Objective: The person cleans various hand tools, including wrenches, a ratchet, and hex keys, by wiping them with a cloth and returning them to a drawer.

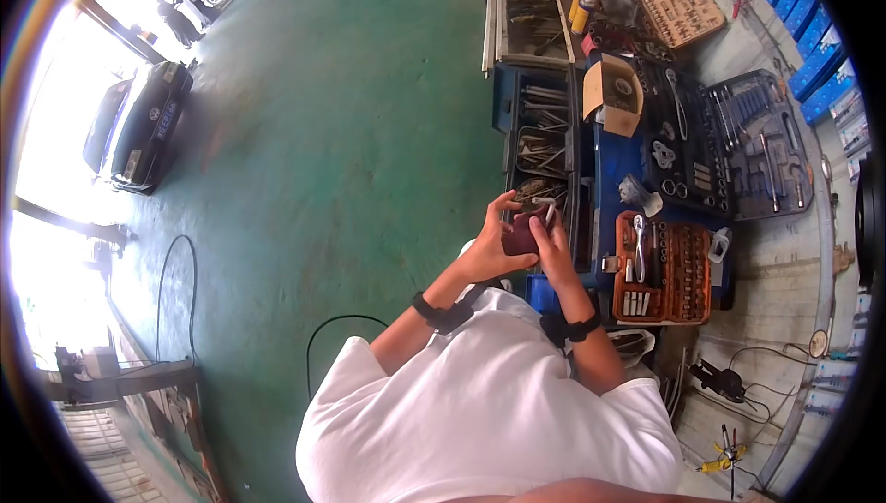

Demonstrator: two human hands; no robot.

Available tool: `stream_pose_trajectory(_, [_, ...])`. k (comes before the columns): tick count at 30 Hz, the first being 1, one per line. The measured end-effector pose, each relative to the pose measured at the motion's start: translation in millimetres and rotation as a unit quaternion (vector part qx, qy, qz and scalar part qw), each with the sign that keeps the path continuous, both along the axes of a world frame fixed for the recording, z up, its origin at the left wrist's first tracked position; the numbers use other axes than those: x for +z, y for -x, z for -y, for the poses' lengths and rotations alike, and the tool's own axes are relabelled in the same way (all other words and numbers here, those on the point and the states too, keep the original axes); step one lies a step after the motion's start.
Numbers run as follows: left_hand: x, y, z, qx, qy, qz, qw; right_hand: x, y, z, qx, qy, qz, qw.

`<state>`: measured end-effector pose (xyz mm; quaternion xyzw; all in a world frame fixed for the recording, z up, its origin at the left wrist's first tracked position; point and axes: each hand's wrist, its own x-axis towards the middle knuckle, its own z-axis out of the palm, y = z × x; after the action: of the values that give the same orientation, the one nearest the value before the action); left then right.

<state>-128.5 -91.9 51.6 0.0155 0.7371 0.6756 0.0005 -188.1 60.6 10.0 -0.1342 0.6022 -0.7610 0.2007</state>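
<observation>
Both hands meet in front of my chest, above the open drawers of tool storage. My left hand (485, 249) curls its fingers and thumb around a dark red, cloth-like piece (520, 237). From the other side my right hand (554, 254) grips the same piece, thumb up along it. A small bent silver metal part (548, 204) shows at the top by the right fingertips; whether it is wrapped in the dark red piece cannot be seen. Just beyond the hands lies a drawer tray (541, 149) of long thin metal tools.
To the right, an orange socket set case (663, 268) lies open with a ratchet (640, 235) in it. Behind it are a cardboard box (613, 95) and a grey tool case (759, 145). A dark car (148, 129) stands at left on the green floor (351, 115).
</observation>
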Motion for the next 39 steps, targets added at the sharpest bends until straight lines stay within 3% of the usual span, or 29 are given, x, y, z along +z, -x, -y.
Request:
stream_pose_trajectory(3, [-5.5,2.1,12.4,0.056,0.066,-0.059,0.995,-9.5,8.6,-8.9,-0.062,-0.061,-0.07,0.994])
stream_pose_trajectory(4, [14.1,0.5,14.6,0.108,0.146,-0.082,0.98,1.0,8.8,-12.3,-0.047,-0.144,-0.131,0.98])
stream_pose_trajectory(5, [22.9,1.5,19.3,0.107,0.147,-0.082,0.98,15.5,7.5,-14.5,-0.031,-0.226,-0.189,0.955])
stream_pose_trajectory(7, [35.3,5.4,26.2,0.09,0.327,-0.194,0.92,34.7,0.2,-12.5,-0.016,-0.24,-0.236,0.941])
stream_pose_trajectory(9, [41.5,6.3,24.1,0.044,0.312,-0.182,0.931,38.1,-5.7,-10.8,0.057,-0.341,-0.301,0.889])
stream_pose_trajectory(11, [36.6,7.7,19.5,-0.07,0.348,-0.099,0.93,34.6,-8.9,-6.1,0.048,-0.344,-0.343,0.873])
stream_pose_trajectory(13, [28.8,7.5,16.5,-0.046,0.328,-0.141,0.933,37.4,-11.2,-4.4,0.058,-0.366,-0.361,0.856])
stream_pose_trajectory(16, [30.0,4.4,13.3,-0.029,0.283,-0.081,0.955,41.6,-13.9,-3.2,0.038,-0.381,-0.372,0.846])
stream_pose_trajectory(18, [40.8,5.1,11.3,-0.01,0.257,0.034,0.966,38.1,-13.8,-4.7,0.025,-0.383,-0.38,0.841])
stream_pose_trajectory(19, [42.6,5.3,12.2,-0.012,0.257,0.032,0.966,35.5,-12.6,-5.4,0.016,-0.383,-0.39,0.837])
stream_pose_trajectory(22, [45.9,3.5,23.4,0.042,0.232,-0.047,0.971,20.9,-11.8,-15.5,-0.016,-0.398,-0.397,0.827])
stream_pose_trajectory(24, [47.9,6.8,37.0,0.065,0.296,-0.097,0.948,18.0,-12.6,-23.3,-0.02,-0.397,-0.384,0.833])
stream_pose_trajectory(28, [46.7,4.8,43.6,0.071,0.28,-0.077,0.954,16.9,-13.3,-27.2,-0.004,-0.384,-0.343,0.857])
stream_pose_trajectory(30, [32.8,2.3,41.8,0.125,0.261,-0.137,0.947,13.4,-9.4,-29.5,0.008,-0.379,-0.331,0.864])
stream_pose_trajectory(33, [35.2,0.3,45.3,0.194,0.237,-0.116,0.945,11.0,-9.0,-34.6,-0.026,-0.371,-0.335,0.866])
stream_pose_trajectory(36, [40.8,0.4,52.2,0.234,0.185,-0.028,0.954,-7.9,0.6,-44.5,-0.222,-0.229,-0.239,0.917])
stream_pose_trajectory(37, [33.3,0.1,52.2,0.235,0.185,-0.025,0.954,5.4,-0.4,-41.6,-0.233,-0.126,-0.111,0.958])
stream_pose_trajectory(39, [10.0,3.8,47.5,0.203,0.182,-0.017,0.962,31.0,1.0,-35.3,-0.264,-0.119,-0.128,0.949])
